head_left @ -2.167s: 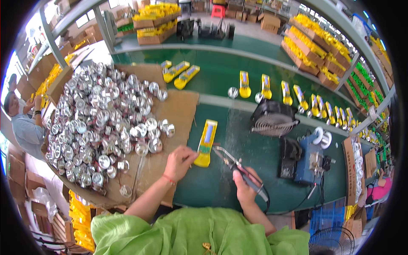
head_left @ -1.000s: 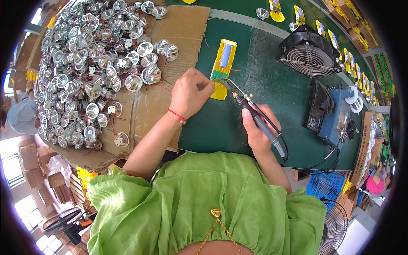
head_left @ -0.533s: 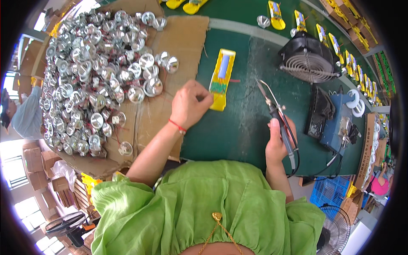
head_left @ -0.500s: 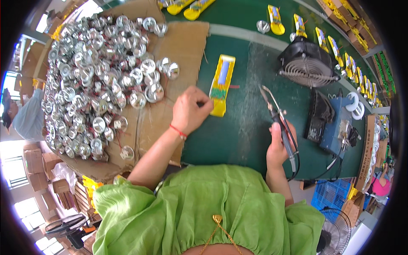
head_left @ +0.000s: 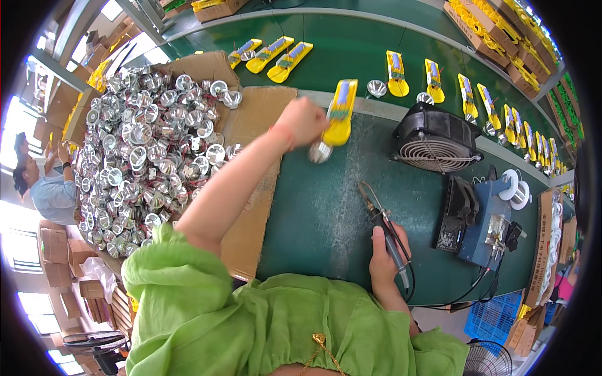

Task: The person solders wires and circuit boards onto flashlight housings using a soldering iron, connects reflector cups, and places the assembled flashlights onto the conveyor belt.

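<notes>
Yellow lamp housing is located left of the black grilled fan. Nearest, a soldering iron is gripped by the right hand, on the near left side of the fan. Farther out, the housing's left edge is pinched by the left hand; a silver reflector is noted just beside its lower end. Beyond the fan, similar yellow housings are lined up.
</notes>
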A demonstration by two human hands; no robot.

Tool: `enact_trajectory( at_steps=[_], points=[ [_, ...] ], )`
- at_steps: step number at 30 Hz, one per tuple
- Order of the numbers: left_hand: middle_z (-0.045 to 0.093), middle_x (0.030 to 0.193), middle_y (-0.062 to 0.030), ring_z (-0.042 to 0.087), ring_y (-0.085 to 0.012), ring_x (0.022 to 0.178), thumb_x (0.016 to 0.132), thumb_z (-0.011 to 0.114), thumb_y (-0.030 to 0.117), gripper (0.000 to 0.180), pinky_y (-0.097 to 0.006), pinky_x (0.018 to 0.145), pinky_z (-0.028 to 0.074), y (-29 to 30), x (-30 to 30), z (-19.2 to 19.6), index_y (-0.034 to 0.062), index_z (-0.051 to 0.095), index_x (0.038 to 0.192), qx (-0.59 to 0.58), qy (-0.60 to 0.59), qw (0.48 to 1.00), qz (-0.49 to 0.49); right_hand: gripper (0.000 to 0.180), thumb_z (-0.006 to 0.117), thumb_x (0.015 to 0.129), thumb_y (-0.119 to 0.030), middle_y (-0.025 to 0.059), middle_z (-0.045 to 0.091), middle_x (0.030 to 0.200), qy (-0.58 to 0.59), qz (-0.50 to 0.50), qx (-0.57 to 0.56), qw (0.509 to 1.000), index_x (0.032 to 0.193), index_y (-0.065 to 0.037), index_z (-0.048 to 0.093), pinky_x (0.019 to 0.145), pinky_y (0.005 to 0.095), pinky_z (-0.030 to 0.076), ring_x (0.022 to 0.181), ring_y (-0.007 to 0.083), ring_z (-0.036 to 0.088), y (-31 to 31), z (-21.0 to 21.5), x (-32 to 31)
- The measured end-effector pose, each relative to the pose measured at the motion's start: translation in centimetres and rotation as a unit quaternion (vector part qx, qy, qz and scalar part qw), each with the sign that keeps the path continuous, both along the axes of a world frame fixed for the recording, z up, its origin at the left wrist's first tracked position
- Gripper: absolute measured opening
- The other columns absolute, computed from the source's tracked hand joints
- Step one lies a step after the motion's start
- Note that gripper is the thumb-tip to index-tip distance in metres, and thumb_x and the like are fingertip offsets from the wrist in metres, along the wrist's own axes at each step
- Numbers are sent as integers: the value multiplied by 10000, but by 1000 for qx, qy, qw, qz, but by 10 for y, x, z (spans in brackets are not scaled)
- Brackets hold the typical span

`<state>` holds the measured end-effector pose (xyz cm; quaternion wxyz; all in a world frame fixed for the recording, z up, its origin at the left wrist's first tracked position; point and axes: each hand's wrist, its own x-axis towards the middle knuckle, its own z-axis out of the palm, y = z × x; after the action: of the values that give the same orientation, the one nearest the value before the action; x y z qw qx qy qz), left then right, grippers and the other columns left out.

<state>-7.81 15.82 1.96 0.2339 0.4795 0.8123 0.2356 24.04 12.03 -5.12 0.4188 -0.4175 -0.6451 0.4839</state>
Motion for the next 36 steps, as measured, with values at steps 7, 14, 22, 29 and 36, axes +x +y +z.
enact_trajectory(
  at_steps=[7, 14, 22, 29, 36],
  points=[
    [552, 1289, -186, 546, -320, 1176, 768, 668, 499, 673, -381, 1002, 430, 79, -112, -20, 207, 520, 1356, -2, 344, 928, 140, 194, 671, 858, -73, 34, 604, 777, -8, 11, 23, 1000, 1019, 17, 611, 614, 227, 452, 668, 88, 564, 5, 1, 0],
    [592, 1193, -203, 587, -337, 1100, 757, 645, 430, 593, -392, 957, 472, 51, -97, 2, 169, 576, 1285, -77, 231, 969, -45, 228, 670, 855, -71, 64, 624, 819, 6, 5, 15, 1000, 1045, 39, 609, 613, 235, 456, 664, 100, 567, 4, 4, -4],
    [546, 1220, -195, 650, -350, 890, 742, 729, 424, 588, -399, 751, 553, -130, 107, -13, 201, 578, 1265, -9, 205, 976, -67, 226, 675, 878, -106, 81, 646, 847, 31, -2, -14, 999, 1031, 50, 618, 631, 232, 478, 700, 107, 584, 1, 6, -6],
    [602, 936, -36, 597, -229, 898, 711, 711, 232, 169, -374, 778, 493, -217, 68, 10, 135, 681, 847, 140, 351, 925, 38, 216, 662, 889, -104, 67, 636, 809, 71, -17, -18, 997, 1042, 46, 630, 592, 218, 477, 647, 94, 568, -1, 3, -5],
    [603, 907, 9, 503, -204, 1051, 763, 584, 161, 123, -407, 975, 350, -215, 41, -18, 104, 693, 767, -37, 560, 827, -19, 207, 669, 886, -115, 68, 639, 823, 82, -34, -8, 996, 1024, 38, 643, 603, 216, 486, 653, 95, 573, -4, 5, -4]
  ],
)
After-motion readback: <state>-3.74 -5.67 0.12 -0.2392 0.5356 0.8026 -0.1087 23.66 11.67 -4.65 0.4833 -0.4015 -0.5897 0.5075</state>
